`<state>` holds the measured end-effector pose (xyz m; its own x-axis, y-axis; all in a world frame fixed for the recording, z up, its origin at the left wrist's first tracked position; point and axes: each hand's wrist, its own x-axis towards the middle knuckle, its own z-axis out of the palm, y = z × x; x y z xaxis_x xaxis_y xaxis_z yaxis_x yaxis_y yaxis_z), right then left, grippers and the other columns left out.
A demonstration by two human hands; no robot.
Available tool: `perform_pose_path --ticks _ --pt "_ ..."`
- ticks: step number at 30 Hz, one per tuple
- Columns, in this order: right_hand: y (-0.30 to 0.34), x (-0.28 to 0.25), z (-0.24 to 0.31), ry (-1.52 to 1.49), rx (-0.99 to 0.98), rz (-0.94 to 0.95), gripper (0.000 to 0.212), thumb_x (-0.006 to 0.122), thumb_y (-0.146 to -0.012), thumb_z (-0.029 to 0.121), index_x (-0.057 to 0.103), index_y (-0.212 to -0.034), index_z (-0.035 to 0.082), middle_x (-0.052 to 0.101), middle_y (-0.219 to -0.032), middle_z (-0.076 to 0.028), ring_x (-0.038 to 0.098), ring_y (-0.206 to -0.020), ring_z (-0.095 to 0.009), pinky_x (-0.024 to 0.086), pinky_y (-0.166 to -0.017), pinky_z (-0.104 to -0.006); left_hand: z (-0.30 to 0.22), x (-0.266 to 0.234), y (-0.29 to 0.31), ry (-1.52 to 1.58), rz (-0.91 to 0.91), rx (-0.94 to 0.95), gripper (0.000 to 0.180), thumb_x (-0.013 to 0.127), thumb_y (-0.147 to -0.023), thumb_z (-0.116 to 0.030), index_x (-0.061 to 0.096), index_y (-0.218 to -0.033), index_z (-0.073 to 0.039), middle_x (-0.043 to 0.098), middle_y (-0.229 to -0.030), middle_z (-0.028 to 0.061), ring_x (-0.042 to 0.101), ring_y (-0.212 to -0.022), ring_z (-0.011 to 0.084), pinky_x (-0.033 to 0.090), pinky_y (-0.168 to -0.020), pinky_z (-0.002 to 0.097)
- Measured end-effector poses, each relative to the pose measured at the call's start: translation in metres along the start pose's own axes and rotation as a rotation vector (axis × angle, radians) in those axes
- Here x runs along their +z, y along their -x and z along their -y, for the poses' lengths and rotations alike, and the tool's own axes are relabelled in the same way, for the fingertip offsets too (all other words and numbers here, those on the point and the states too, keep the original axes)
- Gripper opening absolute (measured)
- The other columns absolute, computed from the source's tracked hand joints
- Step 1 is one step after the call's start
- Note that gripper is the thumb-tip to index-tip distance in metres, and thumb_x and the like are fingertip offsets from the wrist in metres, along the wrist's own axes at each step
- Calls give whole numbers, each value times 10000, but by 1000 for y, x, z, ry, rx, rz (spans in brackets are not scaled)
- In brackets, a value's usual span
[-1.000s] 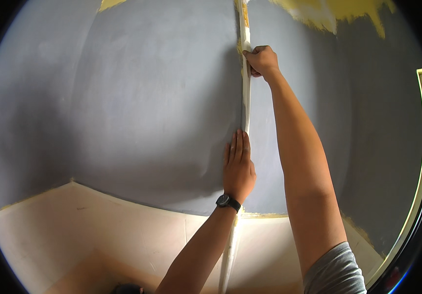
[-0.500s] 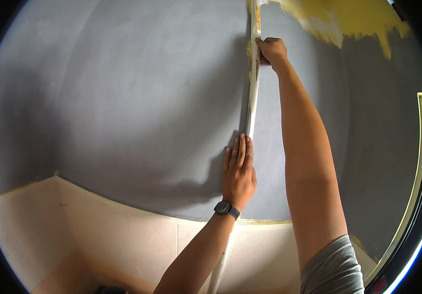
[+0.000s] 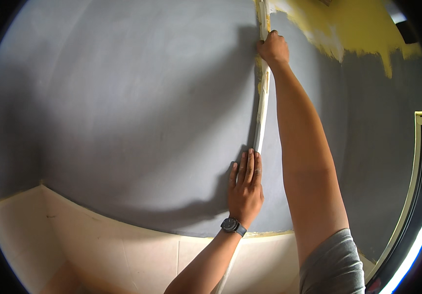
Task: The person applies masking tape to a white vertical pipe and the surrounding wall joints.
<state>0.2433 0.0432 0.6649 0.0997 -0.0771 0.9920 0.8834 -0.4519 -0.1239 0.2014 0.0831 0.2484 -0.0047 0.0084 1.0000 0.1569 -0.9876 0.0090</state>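
A narrow white pipe (image 3: 263,110), smeared with yellow paint near its top, runs down the grey wall (image 3: 162,98). It carries on below over the pale tiles. High on the pipe, my right hand (image 3: 274,48) is closed around its edge, fingers curled; their tips are partly hidden. Lower down, my left hand (image 3: 246,188) lies flat with its fingers stretched upward, the fingertips against the pipe and the wall beside it. A dark watch (image 3: 233,226) is on my left wrist.
Pale tiles (image 3: 152,255) cover the lower wall, with a yellowish line along their top edge. Yellow paint (image 3: 362,29) ends raggedly at the upper right. A dark frame with a pale border (image 3: 413,181) stands at the far right.
The view has shifted, so the wall and pipe sit lower and further right in it. My right hand still grips the pipe, its thumb less visible; my left hand stays flat against it.
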Motion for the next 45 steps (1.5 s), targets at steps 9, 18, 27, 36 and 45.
perform_pose_path --ticks 9,18,27,36,45 --pt "-23 11 -7 126 -26 -83 536 708 -921 459 737 -1142 -28 793 -1079 -228 796 -961 -368 653 -898 -449 0 -4 -1 109 -12 -27 738 552 -971 -18 353 -1681 -44 378 -1736 139 388 -1593 298 290 -1314 510" --pt "-41 -6 -13 -199 103 165 626 563 -1019 566 758 -912 -19 771 -803 -134 756 -615 -240 648 -662 -348 3 -5 -1 135 31 -41 717 538 -986 -4 358 -1679 -40 374 -1738 147 385 -1596 300 276 -1316 520" --pt "-56 -5 -29 -362 211 205 809 583 -984 744 756 -861 -36 738 -730 -121 739 -603 -210 645 -634 -329 -1 -5 -2 103 67 -37 727 540 -977 -28 361 -1681 -41 383 -1733 154 380 -1598 311 271 -1316 527" --pt "-13 -9 -44 -485 -53 253 746 900 -836 559 721 -1168 -85 795 -1012 -168 790 -865 -228 646 -833 -351 -2 -4 -6 -5 31 -13 678 501 -995 -28 377 -1661 -3 432 -1686 215 401 -1579 357 281 -1301 568" --pt "19 4 -48 -312 -237 272 914 902 -802 460 561 -1416 -126 672 -1295 -282 586 -1351 -392 556 -1102 -430 -6 -7 -4 -212 120 18 618 452 -1069 -89 315 -1658 40 373 -1706 247 382 -1585 361 276 -1306 546"
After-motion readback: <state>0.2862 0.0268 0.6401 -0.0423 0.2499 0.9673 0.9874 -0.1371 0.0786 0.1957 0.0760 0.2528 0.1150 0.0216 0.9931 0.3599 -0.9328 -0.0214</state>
